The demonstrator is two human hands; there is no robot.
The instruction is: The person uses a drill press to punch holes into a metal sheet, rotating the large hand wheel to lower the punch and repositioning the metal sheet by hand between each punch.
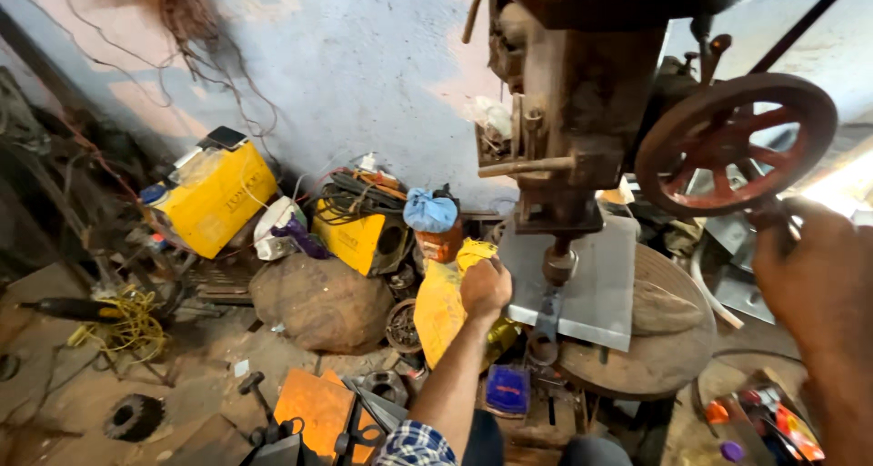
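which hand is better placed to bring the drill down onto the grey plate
Right. The right hand grips the red feed wheel, while the left hand is at the edge of the grey plate under the drill chuck, seemingly steadying it.

Drill press top cut off by the upper edge, right hand blurred and cropped at the right edge, its fingers hiding the red handwheel grip, left hand covering the grey plate edge, lower-right tools blurred.

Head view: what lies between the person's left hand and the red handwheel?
In the head view, the drill press spindle over a grey metal plate lies between the left hand and the red handwheel.
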